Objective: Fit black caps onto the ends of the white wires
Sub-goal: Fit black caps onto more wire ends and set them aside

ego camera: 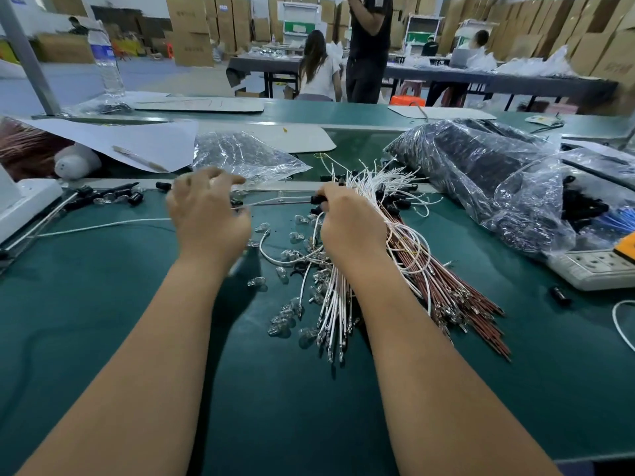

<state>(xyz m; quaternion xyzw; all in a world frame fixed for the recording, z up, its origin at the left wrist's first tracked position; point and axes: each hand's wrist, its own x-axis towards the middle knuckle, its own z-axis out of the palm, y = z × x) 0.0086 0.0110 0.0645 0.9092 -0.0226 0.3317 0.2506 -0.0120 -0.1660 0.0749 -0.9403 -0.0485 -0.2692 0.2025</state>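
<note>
On the green table, my right hand (350,221) pinches a black cap (318,199) at its fingertips, beside a bundle of white wires (374,183) that fans out behind it. My left hand (206,214) hovers to the left with curled fingers and holds a thin white wire (103,225) that trails leftward over the table. A blurred stretch of wire runs between both hands. More white wires (331,304) lie under my right forearm, next to brown wires (457,297). Loose black caps (135,198) lie at the left. Small clear bulbs (285,317) are scattered in the middle.
Plastic bags of black parts (481,166) fill the right side; a smaller clear bag (240,152) sits behind my left hand. A white power strip (591,269) lies at the right edge, paper sheets (137,142) and a water bottle (104,56) at the back left. People work at far tables.
</note>
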